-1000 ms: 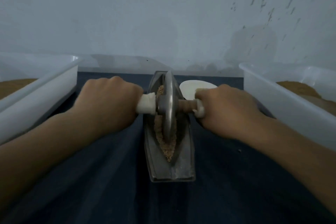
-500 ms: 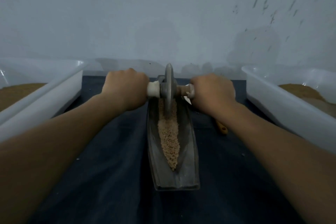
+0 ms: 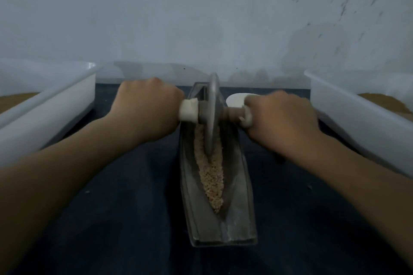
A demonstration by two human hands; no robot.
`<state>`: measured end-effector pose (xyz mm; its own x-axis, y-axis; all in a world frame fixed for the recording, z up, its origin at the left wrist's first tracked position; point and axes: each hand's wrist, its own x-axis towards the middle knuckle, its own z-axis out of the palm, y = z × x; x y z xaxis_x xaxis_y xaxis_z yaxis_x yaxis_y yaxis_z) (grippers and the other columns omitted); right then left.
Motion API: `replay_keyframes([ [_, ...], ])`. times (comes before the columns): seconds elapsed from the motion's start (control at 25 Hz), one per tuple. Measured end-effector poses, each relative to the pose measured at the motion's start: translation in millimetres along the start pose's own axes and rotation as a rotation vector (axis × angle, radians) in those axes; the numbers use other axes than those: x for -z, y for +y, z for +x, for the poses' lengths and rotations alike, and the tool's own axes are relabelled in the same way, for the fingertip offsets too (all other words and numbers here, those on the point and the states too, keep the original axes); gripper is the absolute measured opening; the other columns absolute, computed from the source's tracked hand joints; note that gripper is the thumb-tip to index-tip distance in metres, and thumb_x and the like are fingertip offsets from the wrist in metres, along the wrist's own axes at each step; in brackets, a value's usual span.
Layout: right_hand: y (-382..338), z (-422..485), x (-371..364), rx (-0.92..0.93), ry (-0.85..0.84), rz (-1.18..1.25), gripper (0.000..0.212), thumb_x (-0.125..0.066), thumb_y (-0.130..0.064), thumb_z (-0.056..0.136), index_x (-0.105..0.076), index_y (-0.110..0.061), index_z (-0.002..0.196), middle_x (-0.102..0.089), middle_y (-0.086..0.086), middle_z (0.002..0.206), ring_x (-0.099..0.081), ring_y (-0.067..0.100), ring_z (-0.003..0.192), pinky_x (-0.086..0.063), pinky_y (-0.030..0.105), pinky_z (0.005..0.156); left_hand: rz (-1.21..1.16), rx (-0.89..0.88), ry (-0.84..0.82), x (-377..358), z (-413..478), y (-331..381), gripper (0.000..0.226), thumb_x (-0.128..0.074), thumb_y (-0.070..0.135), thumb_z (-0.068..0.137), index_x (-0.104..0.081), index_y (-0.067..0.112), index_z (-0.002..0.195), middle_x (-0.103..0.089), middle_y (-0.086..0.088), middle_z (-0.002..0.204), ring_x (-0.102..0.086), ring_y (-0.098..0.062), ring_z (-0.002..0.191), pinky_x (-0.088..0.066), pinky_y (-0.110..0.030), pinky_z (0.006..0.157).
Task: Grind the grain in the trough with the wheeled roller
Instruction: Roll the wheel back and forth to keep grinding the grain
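Observation:
A long grey metal trough (image 3: 239, 212) lies on a dark cloth, running away from me. Tan grain (image 3: 211, 176) fills its groove. The wheeled roller (image 3: 212, 114), a thin grey disc on an axle with pale handle ends, stands upright in the groove in the trough's far half. My left hand (image 3: 146, 108) grips the left handle and my right hand (image 3: 279, 118) grips the right handle, knuckles up. Both handles are mostly hidden inside my fists.
A white plastic tub (image 3: 47, 109) with brown material stands at the left, and another white tub (image 3: 357, 116) with the same stands at the right. A small white dish (image 3: 234, 98) sits behind my right hand. A pale wall rises just beyond the trough.
The roller went from mid-trough to the far end, then came back a little toward me. Both hands stayed on the handles throughout.

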<state>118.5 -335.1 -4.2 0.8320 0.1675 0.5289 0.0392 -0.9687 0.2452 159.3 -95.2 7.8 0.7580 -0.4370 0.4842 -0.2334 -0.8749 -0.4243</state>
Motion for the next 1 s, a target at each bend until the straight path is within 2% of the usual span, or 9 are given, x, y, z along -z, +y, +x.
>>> replay_keyframes([
  [0.12, -2.8, 47.0, -10.6, -0.011, -0.051, 0.011, 0.017, -0.065, -0.034, 0.081, -0.050, -0.026, 0.076, -0.044, -0.004, 0.065, -0.045, 0.020, 0.057, -0.030, 0.025, 0.050, -0.102, 0.122, -0.062, -16.3, 20.1, 1.7, 0.012, -0.056, 0.036, 0.089, -0.064, 0.027, 0.091, -0.052, -0.001, 0.077, -0.062, -0.029, 0.078, -0.037, -0.033, 0.059],
  [0.2, -1.8, 43.9, -4.8, 0.014, -0.071, 0.017, 0.019, -0.065, -0.034, 0.081, -0.048, -0.029, 0.076, -0.043, -0.005, 0.066, -0.049, 0.021, 0.060, -0.034, 0.027, 0.052, -0.115, 0.127, -0.053, -9.2, 11.7, 3.0, 0.010, -0.056, 0.036, 0.089, -0.062, 0.028, 0.090, -0.046, 0.003, 0.073, -0.057, -0.026, 0.072, -0.036, -0.033, 0.059],
  [0.28, -0.3, 16.9, 8.7, 0.048, -0.038, 0.017, 0.026, -0.068, -0.037, 0.077, -0.044, -0.029, 0.070, -0.037, -0.010, 0.061, -0.045, 0.017, 0.053, -0.029, 0.025, 0.048, -0.113, 0.078, -0.074, 1.5, -9.1, -1.5, 0.011, -0.056, 0.042, 0.085, -0.054, 0.031, 0.085, -0.035, 0.009, 0.067, -0.043, -0.019, 0.060, -0.032, -0.030, 0.055],
  [0.4, 2.4, -34.2, 33.3, 0.128, 0.114, 0.082, 0.027, -0.060, -0.046, 0.067, -0.038, -0.030, 0.065, -0.017, -0.015, 0.054, -0.018, 0.003, 0.044, -0.012, 0.017, 0.045, -0.127, -0.108, 0.017, 26.7, -50.6, -19.4, 0.019, -0.053, 0.053, 0.067, -0.047, 0.035, 0.073, -0.029, 0.013, 0.056, -0.032, -0.012, 0.045, -0.021, -0.021, 0.044],
  [0.52, 11.2, -50.6, 34.6, 0.178, 0.067, 0.131, 0.022, -0.041, -0.056, 0.067, -0.035, -0.035, 0.069, -0.020, -0.016, 0.053, -0.033, 0.012, 0.039, -0.017, 0.017, 0.044, -0.142, -0.168, 0.144, 37.1, -62.8, -28.8, 0.022, -0.046, 0.054, 0.054, -0.047, 0.034, 0.063, -0.022, 0.012, 0.052, -0.037, -0.017, 0.033, -0.014, -0.014, 0.046],
  [0.64, 5.4, -21.6, 13.9, 0.069, 0.084, 0.008, 0.026, -0.058, -0.044, 0.070, -0.039, -0.027, 0.064, -0.028, -0.012, 0.052, -0.030, 0.010, 0.041, -0.017, 0.018, 0.044, -0.007, -0.063, 0.006, 17.1, -38.4, -10.3, 0.019, -0.056, 0.049, 0.071, -0.045, 0.033, 0.069, -0.031, 0.009, 0.057, -0.041, -0.019, 0.046, -0.026, -0.023, 0.047],
  [0.76, -3.7, 32.0, -7.1, -0.034, -0.058, 0.018, 0.013, -0.063, -0.037, 0.083, -0.055, -0.027, 0.080, -0.056, -0.002, 0.073, -0.053, 0.023, 0.062, -0.034, 0.027, 0.052, -0.078, 0.104, -0.066, -7.5, 8.6, -2.9, 0.012, -0.056, 0.040, 0.088, -0.061, 0.029, 0.089, -0.056, 0.000, 0.078, -0.061, -0.026, 0.072, -0.039, -0.032, 0.057],
  [0.84, -6.5, 50.2, -8.4, -0.041, -0.085, 0.029, 0.006, -0.062, -0.031, 0.086, -0.061, -0.025, 0.086, -0.055, -0.001, 0.076, -0.055, 0.025, 0.067, -0.040, 0.030, 0.056, -0.139, 0.151, -0.100, -13.1, 20.6, -3.8, 0.013, -0.055, 0.037, 0.089, -0.063, 0.028, 0.094, -0.059, -0.001, 0.085, -0.062, -0.028, 0.079, -0.041, -0.033, 0.061],
  [1.0, -1.6, 7.9, 15.2, 0.047, -0.030, 0.002, 0.032, -0.069, -0.034, 0.078, -0.039, -0.028, 0.067, -0.035, -0.010, 0.062, -0.034, 0.013, 0.050, -0.023, 0.024, 0.046, -0.113, 0.083, 0.009, 1.7, -25.2, -2.6, 0.021, -0.061, 0.044, 0.080, -0.046, 0.031, 0.074, -0.036, 0.009, 0.063, -0.039, -0.018, 0.053, -0.029, -0.027, 0.050],
])
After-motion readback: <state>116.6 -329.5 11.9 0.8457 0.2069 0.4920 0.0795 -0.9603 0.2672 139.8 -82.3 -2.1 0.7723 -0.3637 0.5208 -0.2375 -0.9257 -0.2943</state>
